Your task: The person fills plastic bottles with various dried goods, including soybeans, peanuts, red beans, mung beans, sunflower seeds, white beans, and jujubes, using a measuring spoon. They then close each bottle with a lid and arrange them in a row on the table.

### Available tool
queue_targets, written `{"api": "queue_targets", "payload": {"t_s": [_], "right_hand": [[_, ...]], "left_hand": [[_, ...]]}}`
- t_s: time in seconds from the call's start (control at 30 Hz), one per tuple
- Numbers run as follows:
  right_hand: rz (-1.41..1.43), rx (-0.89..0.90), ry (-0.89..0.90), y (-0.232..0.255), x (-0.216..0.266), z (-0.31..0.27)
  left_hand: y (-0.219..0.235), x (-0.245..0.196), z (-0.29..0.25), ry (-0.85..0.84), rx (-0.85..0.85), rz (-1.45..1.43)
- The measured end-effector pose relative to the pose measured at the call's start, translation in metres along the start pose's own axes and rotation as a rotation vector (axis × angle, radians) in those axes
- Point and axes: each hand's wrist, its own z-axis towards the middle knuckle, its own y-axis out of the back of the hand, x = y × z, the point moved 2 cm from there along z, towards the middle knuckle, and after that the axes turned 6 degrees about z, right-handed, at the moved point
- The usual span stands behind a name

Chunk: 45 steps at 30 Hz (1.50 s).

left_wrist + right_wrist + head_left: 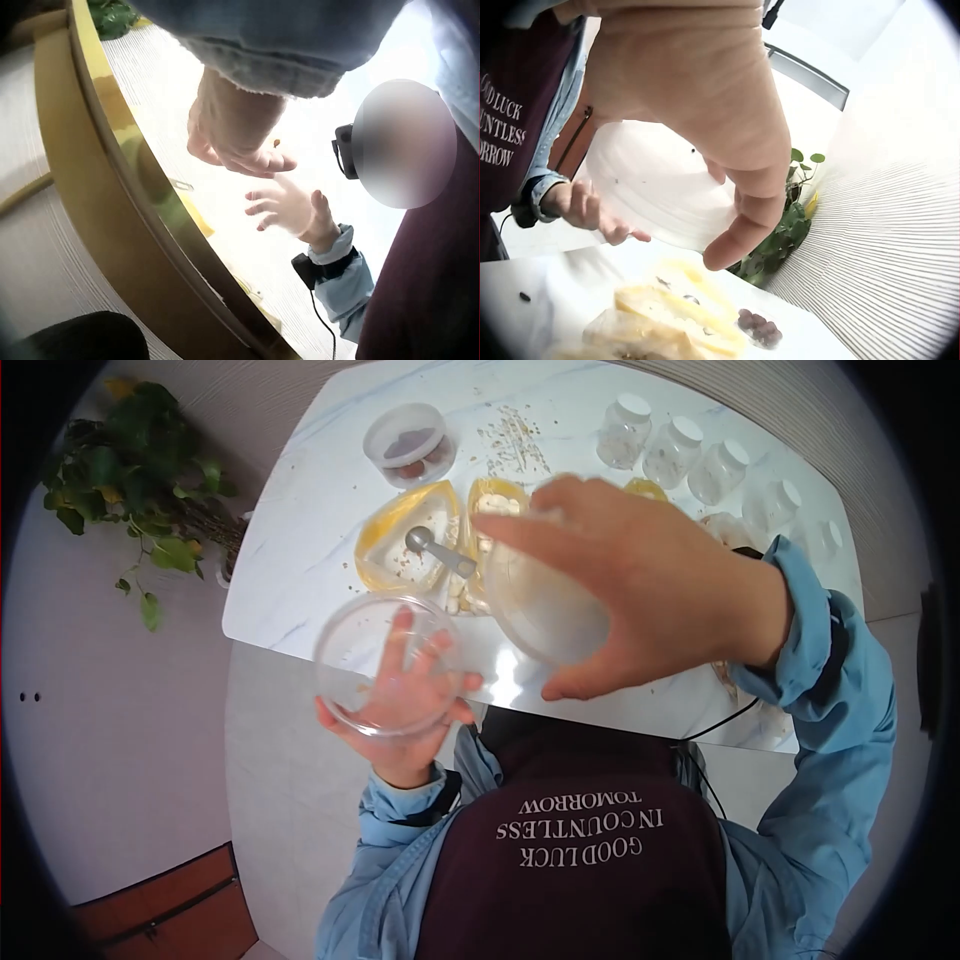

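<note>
A round clear plastic tub (340, 635) sits in my left hand (400, 710), palm up beneath it, with spread fingers showing through the plastic and some fingertips past its rim. My right hand (650, 585) grips a frosted round tub (545, 610) between thumb and fingers, tilted over the table's near edge. In the right wrist view, a small dark speck marks this frosted tub (652, 184). Beyond the hands, a yellow-rimmed tray (375, 530) holds a grey measuring spoon (440, 550) and small bits. Pale pieces (465, 600) fill the neighbouring compartment. In the left wrist view, my left hand (236, 135) appears from below.
A round container (405, 445) with dark reddish-brown pieces stands at the back left, beside scattered grains (515, 440). Several clear jars with white lids (685, 450) line the back right of the marble-patterned table (290, 580). A leafy plant (130, 470) is left of the table.
</note>
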Motion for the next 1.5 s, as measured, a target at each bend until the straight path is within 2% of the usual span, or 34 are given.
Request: {"api": "queue_targets", "payload": {"t_s": [0.1, 0.17, 0.27, 0.37, 0.67, 0.77, 0.9, 1.0, 1.1, 1.37, 1.5], "right_hand": [[-0.093, 0.213, 0.081, -0.029, -0.002, -0.016], [-0.182, 0.36, 0.148, -0.047, 0.002, -0.029], [-0.252, 0.476, 0.162, -0.066, -0.003, -0.039], [-0.363, 0.448, 0.241, -0.075, -0.003, -0.046], [-0.452, 0.435, 0.208, -0.08, -0.006, -0.054], [-0.387, 0.36, 0.271, -0.065, 0.004, -0.048], [-0.417, 0.144, 0.272, -0.051, 0.015, -0.021], [-0.47, 0.056, 0.288, -0.034, 0.001, 0.013], [-0.446, -0.018, 0.295, -0.043, -0.024, 0.042], [-0.241, 0.149, 0.159, -0.081, -0.042, 0.07], [-0.251, 0.056, 0.175, -0.089, -0.042, 0.07]], "left_hand": [[0.003, -0.008, -0.004, -0.045, -0.091, -0.052], [0.002, -0.009, -0.004, -0.048, -0.09, -0.098], [0.004, -0.009, -0.002, -0.039, -0.081, -0.103], [0.004, -0.006, 0.001, -0.029, -0.063, -0.079], [0.009, -0.002, 0.003, -0.007, -0.042, -0.02], [0.012, -0.002, 0.004, -0.008, -0.045, -0.016], [0.014, -0.003, 0.004, -0.018, -0.068, -0.027], [0.012, -0.002, 0.006, -0.026, -0.095, -0.046], [0.013, -0.001, 0.004, -0.019, -0.113, -0.046], [0.022, -0.002, 0.001, -0.011, -0.105, -0.053], [0.025, -0.002, 0.002, 0.0, -0.081, -0.05]]}}
